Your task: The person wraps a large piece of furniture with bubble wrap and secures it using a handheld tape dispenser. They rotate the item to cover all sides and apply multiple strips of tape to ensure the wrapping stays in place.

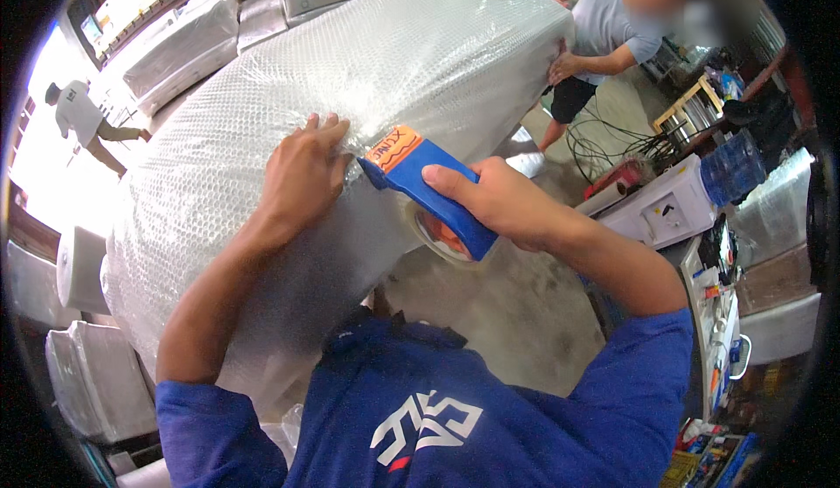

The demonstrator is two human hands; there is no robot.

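Note:
A large, long item lies wrapped in clear bubble wrap [376,59], which stretches from my left side to the far right. My left hand [302,177] presses on the wrap at its near side, fingers bent and closed on a gathered part of it. In my right hand [507,199] is a blue tape dispenser [437,177] with an orange label, gripped by its body. Its front end touches or nearly touches the wrap just right of my left fingers. A roll of clear tape [437,236] sits in the dispenser's lower end.
At the far right end, a co-worker [604,42] has hands on the wrapped item. Another person [87,120] is at the far left. Wrapped metal units [184,50] stand behind. On the right are black cables [604,138], a white water dispenser [661,203] and a cluttered bench [713,330].

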